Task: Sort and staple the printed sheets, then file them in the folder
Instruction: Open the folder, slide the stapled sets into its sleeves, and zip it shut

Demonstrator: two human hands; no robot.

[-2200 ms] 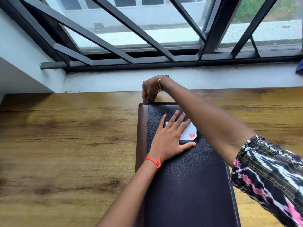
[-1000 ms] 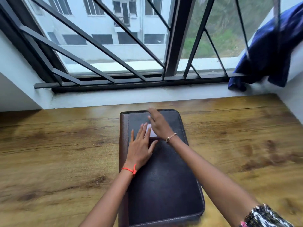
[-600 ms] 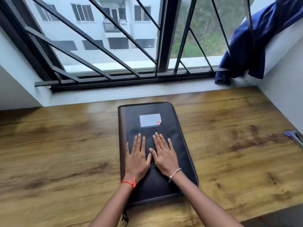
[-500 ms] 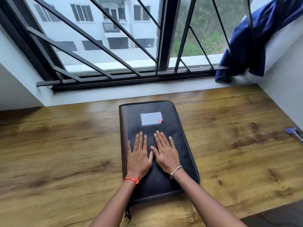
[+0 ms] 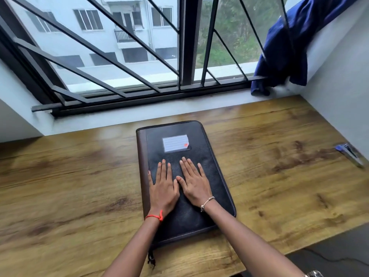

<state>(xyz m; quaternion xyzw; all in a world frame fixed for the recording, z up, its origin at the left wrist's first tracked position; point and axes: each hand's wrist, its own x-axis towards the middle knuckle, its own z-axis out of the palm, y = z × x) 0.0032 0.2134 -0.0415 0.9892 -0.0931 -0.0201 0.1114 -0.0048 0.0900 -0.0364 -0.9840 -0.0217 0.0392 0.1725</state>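
Your left hand (image 5: 162,191) and right hand (image 5: 194,184), fingers straight, slightly spread, flat on closed folder (image 5: 179,148) mid-desk (image 5: 69,176), near window edge. Guessing filing's done, just pressing it shut.

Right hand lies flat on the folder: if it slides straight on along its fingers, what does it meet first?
Probably the white label card on the folder cover, just ahead of the right hand; nothing lies between them.

I am facing a wooden desk (image 5: 69,186) meeting a white sill (image 5: 159,110) under the far window (image 5: 151,47) with dark metal bars (image 5: 186,43). A pale building (image 5: 95,39) and trees (image 5: 225,33) are showing outside, and a blue cloth (image 5: 283,47) is hanging at the far right.
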